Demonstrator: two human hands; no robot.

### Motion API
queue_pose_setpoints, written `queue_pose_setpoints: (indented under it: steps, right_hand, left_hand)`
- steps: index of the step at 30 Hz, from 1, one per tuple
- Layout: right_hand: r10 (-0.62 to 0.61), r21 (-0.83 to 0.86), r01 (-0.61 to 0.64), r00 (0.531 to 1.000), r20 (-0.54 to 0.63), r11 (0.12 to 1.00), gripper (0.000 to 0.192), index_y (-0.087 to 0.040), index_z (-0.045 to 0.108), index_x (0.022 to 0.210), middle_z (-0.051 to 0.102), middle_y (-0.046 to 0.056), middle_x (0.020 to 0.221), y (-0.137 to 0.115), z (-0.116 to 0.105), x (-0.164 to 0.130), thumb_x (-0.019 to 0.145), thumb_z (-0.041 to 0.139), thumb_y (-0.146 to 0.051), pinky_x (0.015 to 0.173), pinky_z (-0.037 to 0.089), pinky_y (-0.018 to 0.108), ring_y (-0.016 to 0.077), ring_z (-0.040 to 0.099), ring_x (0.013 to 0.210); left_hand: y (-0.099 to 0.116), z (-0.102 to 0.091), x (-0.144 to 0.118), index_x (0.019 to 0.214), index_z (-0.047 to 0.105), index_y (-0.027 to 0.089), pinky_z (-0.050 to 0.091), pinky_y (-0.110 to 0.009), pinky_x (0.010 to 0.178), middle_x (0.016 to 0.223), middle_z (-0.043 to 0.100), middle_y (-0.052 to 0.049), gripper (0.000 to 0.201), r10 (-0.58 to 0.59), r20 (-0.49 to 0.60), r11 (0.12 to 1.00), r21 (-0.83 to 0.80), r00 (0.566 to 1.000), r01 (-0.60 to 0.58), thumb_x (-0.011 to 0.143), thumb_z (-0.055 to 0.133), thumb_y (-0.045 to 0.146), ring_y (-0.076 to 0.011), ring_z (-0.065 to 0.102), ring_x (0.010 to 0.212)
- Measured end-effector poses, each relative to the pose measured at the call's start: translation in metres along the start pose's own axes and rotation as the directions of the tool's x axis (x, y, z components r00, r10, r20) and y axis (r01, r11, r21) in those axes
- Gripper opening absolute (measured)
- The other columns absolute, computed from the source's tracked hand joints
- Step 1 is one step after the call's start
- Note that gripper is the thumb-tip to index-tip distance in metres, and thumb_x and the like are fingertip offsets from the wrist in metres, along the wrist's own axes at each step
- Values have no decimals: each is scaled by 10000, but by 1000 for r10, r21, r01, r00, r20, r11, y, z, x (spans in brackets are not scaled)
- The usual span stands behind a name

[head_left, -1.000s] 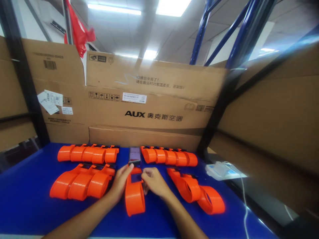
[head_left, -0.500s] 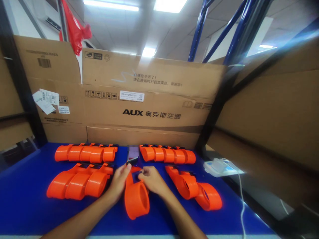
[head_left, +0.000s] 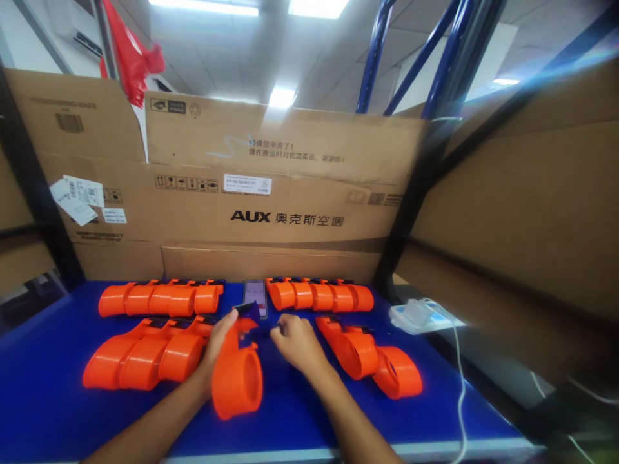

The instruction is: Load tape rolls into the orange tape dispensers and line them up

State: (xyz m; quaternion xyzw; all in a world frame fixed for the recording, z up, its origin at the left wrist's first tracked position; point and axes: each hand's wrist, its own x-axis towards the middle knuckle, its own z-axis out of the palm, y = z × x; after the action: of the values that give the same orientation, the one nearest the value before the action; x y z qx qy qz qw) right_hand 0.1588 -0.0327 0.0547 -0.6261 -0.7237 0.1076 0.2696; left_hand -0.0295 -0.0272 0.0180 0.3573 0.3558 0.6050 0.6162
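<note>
The left hand (head_left: 218, 345) grips an orange plastic piece (head_left: 236, 380) near its narrow upper end, the fingers closed around it, so that the piece stands tilted on the blue surface (head_left: 48, 412) with its wide round opening facing the camera, in the middle front between the two forearms. At the top of this piece a small dark part (head_left: 249, 311) sticks out just above the thumb. The right hand (head_left: 296, 341) rests just to the right of it, apart from the orange piece, knuckles up and fingers curled in; whether it pinches anything small cannot be made out. To the left of the held piece lies a group of three like orange pieces (head_left: 145, 357) side by side, touching one another, and behind them a row of four more (head_left: 162, 299). To the right of the right hand lie two orange pieces (head_left: 372, 357) overlapping at an angle, with another row (head_left: 320, 296) behind them. A phone (head_left: 255, 298) lies flat between the two back rows. At the right edge of the surface sits a white device (head_left: 418, 316) with a white cable (head_left: 459, 393) running toward the front. Large cardboard boxes (head_left: 271, 193) stand along the back
</note>
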Motion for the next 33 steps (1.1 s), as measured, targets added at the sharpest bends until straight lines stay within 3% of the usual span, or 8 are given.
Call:
queue_pose_setpoints:
  steps: [5, 9, 13, 21, 26, 30, 33]
  right_hand:
    - [97, -273, -104, 994, -39, 956, 158, -178, 678, 901, 711, 137, 957, 5, -11, -1, 827, 552, -239, 636, 376, 280, 259, 678, 869]
    - [87, -313, -80, 996, 9, 946, 211, -194, 670, 996, 670, 142, 1097, 9, -14, -3, 845, 572, -305, 666, 407, 300, 264, 678, 905]
    - [83, -312, -53, 993, 84, 949, 261, -219, 658, 992, 679, 124, 1072, 11, -14, -4, 844, 617, -429, 693, 421, 327, 289, 676, 928]
    - [56, -288, -3, 983, 173, 958, 247, -236, 648, 947, 721, 80, 929, 4, -13, -7, 858, 627, -465, 660, 384, 305, 274, 681, 884]
    - [4, -269, 52, 979, 205, 962, 226, -236, 652, 922, 720, 61, 915, -1, -12, -8, 871, 625, -454, 632, 358, 289, 249, 674, 846]
    - [-79, -161, 98, 989, 124, 982, 190, -225, 658, 961, 706, 54, 910, 1, -15, -8, 875, 618, -389, 668, 386, 285, 235, 656, 866]
    - [-279, 72, 278, 960, 12, 958, 291, -222, 633, 1149, 698, 51, 976, 2, -16, -8, 872, 610, -311, 746, 445, 292, 210, 642, 892]
  left_hand:
    - [-5, 2, -1, 785, 644, 178, 368, -219, 496, 587, 572, 24, 388, 114, 98, 960, 245, 989, -135, 732, 762, 544, -111, 500, 505]
    - [-10, 1, 0, 756, 605, 182, 358, -213, 499, 597, 534, 36, 372, 87, 172, 937, 321, 981, -139, 771, 736, 531, -100, 465, 502]
    - [-12, 1, 2, 792, 617, 180, 364, -219, 496, 600, 532, 37, 377, 82, 183, 944, 301, 980, -136, 775, 730, 539, -103, 468, 493]
    - [-6, 7, -1, 914, 674, 158, 335, -191, 457, 619, 586, 26, 425, 45, 118, 987, 148, 992, -63, 745, 762, 539, -82, 469, 473]
    - [-6, 8, -2, 891, 677, 154, 289, -171, 420, 580, 540, 48, 425, 15, 109, 995, 100, 994, -26, 710, 798, 519, -54, 410, 438]
    - [-7, 6, -1, 899, 670, 158, 318, -165, 429, 585, 524, 55, 411, 43, 89, 994, 97, 995, -52, 719, 795, 505, -54, 427, 449]
    - [-7, 7, -2, 918, 663, 156, 342, -169, 421, 601, 556, 46, 412, 58, 102, 992, 108, 993, -69, 736, 775, 508, -60, 454, 435]
